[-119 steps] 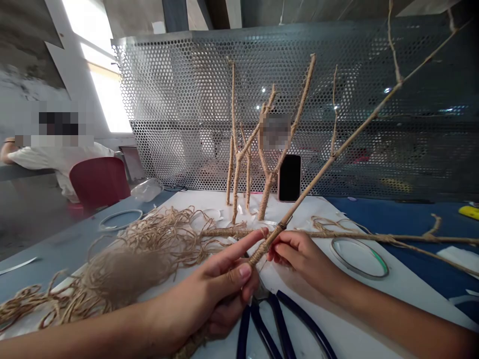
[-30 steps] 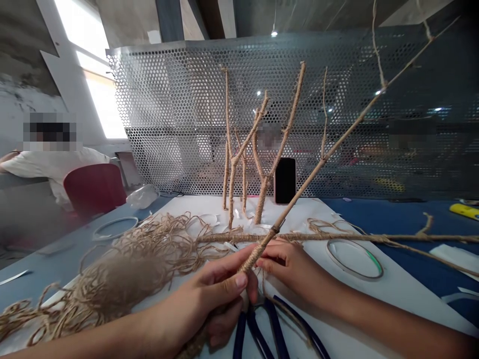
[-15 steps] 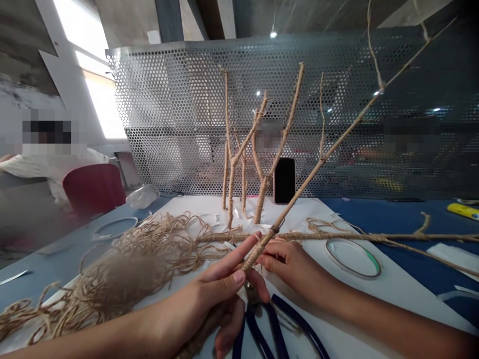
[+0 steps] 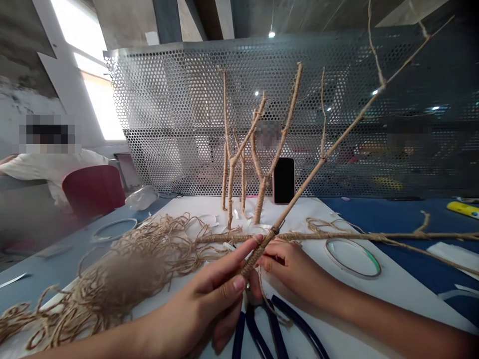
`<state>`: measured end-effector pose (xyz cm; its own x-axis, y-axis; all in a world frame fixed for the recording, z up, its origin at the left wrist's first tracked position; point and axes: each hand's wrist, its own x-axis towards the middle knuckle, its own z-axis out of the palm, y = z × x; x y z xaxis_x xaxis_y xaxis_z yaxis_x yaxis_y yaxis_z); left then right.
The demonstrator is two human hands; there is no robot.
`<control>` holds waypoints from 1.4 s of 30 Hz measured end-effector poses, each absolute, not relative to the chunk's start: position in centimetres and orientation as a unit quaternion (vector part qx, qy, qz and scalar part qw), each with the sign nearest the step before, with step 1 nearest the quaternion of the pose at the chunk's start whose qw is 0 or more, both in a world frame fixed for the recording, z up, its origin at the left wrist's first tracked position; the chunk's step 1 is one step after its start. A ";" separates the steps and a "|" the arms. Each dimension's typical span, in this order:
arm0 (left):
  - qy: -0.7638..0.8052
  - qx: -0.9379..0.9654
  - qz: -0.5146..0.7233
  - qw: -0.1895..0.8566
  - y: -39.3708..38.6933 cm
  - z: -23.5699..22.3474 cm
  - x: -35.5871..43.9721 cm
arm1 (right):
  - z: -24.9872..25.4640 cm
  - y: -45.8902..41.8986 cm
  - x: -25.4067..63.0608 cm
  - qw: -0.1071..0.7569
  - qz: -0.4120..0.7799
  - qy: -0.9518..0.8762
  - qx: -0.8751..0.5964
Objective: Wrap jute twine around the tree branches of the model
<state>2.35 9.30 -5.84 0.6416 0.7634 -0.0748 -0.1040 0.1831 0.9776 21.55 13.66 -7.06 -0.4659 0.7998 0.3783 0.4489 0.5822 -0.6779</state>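
The left hand (image 4: 209, 299) is closed around the twine-wrapped lower part of a slanting branch (image 4: 299, 194), index finger stretched out beside it, while the right hand (image 4: 292, 259), fingers curled, sits just behind the branch, where whether it grips anything is hidden. Dark blue tool handles (image 4: 276, 329) lie below the branch's wrapped part with a loose strand (image 4: 265, 294) trailing across them; a tangled twine heap (image 4: 164, 239) spreads left of the branch, and a ring (image 4: 370, 257) lies to its right.
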 end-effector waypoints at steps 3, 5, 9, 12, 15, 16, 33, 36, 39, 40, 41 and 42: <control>0.307 0.567 0.319 0.695 9.0 -5.5 2.5 | -7.1 13.7 21.5 0.350 0.246 -0.819 -0.383; 0.325 0.583 0.310 0.677 8.8 -5.2 2.7 | -7.1 13.6 21.5 0.350 0.245 -0.818 -0.384; 0.352 0.616 0.284 0.645 8.6 -4.9 2.8 | -7.1 13.5 21.6 0.346 0.258 -0.809 -0.399; 0.365 0.669 0.293 0.578 8.7 -4.9 2.7 | -6.8 13.2 21.6 0.357 0.282 -0.779 -0.432; 0.366 0.756 0.302 0.450 8.7 -4.8 2.5 | -6.3 12.9 21.7 0.368 0.290 -0.761 -0.450; 0.364 0.779 0.301 0.413 8.7 -4.7 2.5 | -6.1 12.8 21.8 0.378 0.288 -0.758 -0.448; 0.319 0.836 0.327 0.305 8.7 -4.8 2.5 | -6.5 11.6 22.4 0.477 0.169 -0.799 -0.323; 0.308 0.841 0.326 0.304 8.7 -4.6 2.6 | -6.5 11.7 22.2 0.437 0.165 -0.824 -0.319; 0.307 0.840 0.329 0.305 8.7 -4.6 2.6 | -6.6 11.9 22.2 0.398 0.167 -0.852 -0.297; 0.307 0.839 0.330 0.305 8.7 -4.6 2.6 | -6.6 11.9 22.2 0.390 0.172 -0.856 -0.295; 0.308 0.838 0.330 0.306 8.7 -4.6 2.7 | -6.6 11.9 22.2 0.385 0.177 -0.855 -0.299; 0.310 0.837 0.331 0.305 8.7 -4.6 2.7 | -6.7 11.9 22.2 0.383 0.183 -0.852 -0.306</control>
